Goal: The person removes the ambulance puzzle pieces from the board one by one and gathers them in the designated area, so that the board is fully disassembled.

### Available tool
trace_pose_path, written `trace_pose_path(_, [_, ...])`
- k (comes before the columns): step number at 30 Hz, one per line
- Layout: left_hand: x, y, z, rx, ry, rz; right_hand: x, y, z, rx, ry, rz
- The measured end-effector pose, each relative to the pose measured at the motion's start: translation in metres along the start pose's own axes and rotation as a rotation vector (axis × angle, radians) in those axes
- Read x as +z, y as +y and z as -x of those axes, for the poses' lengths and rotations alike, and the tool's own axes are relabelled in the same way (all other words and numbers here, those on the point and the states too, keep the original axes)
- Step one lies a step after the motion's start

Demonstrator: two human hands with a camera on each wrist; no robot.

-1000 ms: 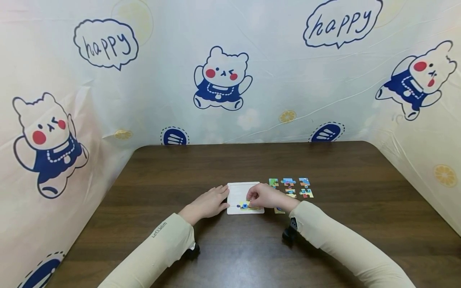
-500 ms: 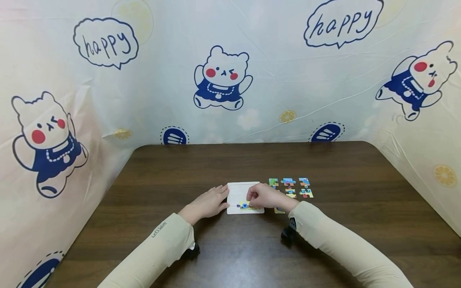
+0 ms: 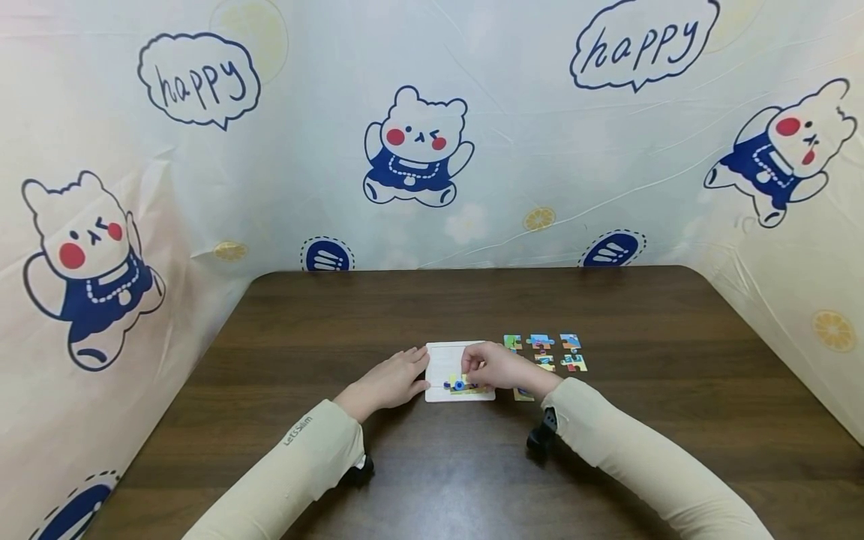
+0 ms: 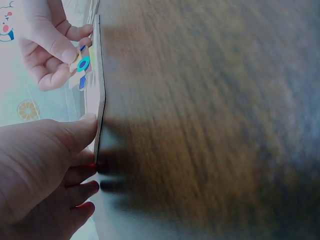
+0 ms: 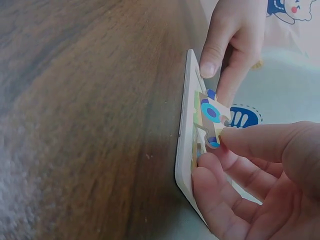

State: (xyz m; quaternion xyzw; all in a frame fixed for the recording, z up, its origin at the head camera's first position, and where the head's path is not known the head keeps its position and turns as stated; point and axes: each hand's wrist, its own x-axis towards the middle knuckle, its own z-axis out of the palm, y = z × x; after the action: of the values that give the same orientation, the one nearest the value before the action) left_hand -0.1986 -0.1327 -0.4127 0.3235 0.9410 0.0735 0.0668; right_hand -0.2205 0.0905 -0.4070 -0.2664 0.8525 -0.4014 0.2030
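Observation:
A white puzzle tray [image 3: 440,361] lies flat on the brown table. My left hand [image 3: 390,382] rests at its left edge, fingers stretched out and thumb touching the rim. Over the tray's front right part, my right hand [image 3: 498,367] pinches a jigsaw piece with a blue ring [image 5: 210,112] between thumb and fingers. In the right wrist view this piece sits slightly tilted above the tray, over yellow-green puzzle pieces [image 5: 197,114] partly hidden beneath it. The left wrist view also shows the ringed piece [image 4: 83,64] at the right fingertips.
Several loose jigsaw pieces [image 3: 541,341] lie in rows right of the tray; the right hand and forearm partly cover some. One piece [image 3: 523,394] shows just below the right wrist. A printed cloth backdrop [image 3: 513,150] surrounds the table's [image 3: 351,315] back and sides.
The right hand's fingers have shifted slightly upward with the ringed piece, which now shows a little more clearly. The left hand and tray have stayed put.

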Motion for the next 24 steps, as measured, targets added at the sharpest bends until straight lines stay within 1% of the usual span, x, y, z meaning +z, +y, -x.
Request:
trace_pose_path(11, [-0.0007, 0.0002, 0.0, -0.005, -0.008, -0.007, -0.0017, -0.001, 0.0024, 0.038, 0.017, -0.002])
trace_pose_path(18, [-0.0009, 0.0, 0.0003, -0.008, -0.014, -0.012, -0.0033, 0.0, 0.0029, 0.058, 0.02, -0.04])
trace_pose_path(24, [-0.0008, 0.0003, 0.0005, -0.007, -0.018, -0.017, -0.0069, 0.0001, 0.0078, 0.047, 0.031, -0.072])
